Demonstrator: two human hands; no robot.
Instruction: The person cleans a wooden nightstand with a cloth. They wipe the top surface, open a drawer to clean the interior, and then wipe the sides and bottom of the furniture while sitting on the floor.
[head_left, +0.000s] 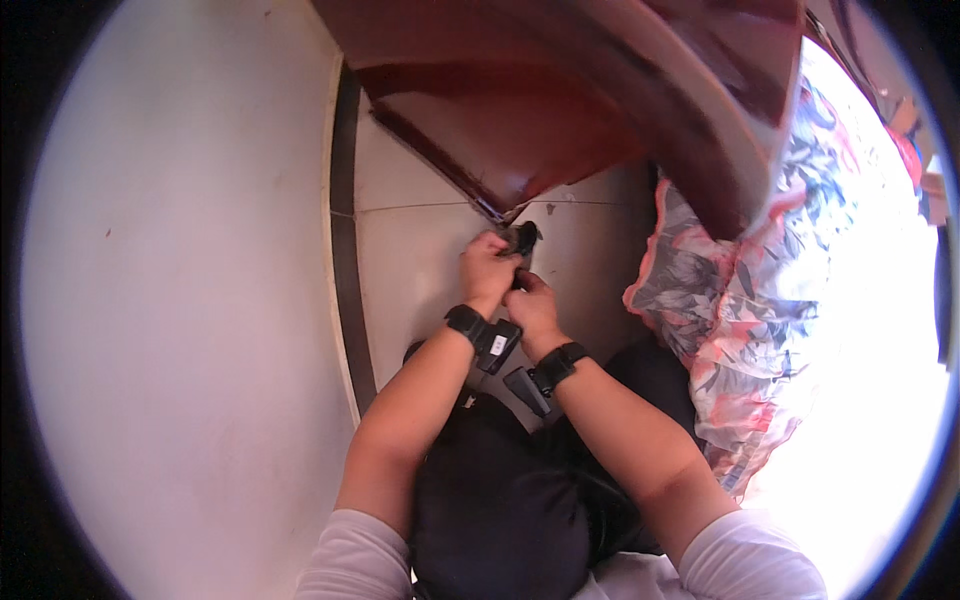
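Note:
Low in front of me, my left hand is closed around a small black object, whose kind I cannot tell. My right hand is just below and to the right, fingers bent at the lower end of that object; what lies between its fingers is hidden. The black object is right by the lower corner of a glossy dark-red panel, which hangs over the pale tiled floor. Both wrists carry black straps with small black devices.
A white wall rises on the left, with a dark skirting strip at its foot. A curved dark-red piece juts out above. Flowered ruffled fabric hangs at the right, before strong light. My dark-clad knees are below my hands.

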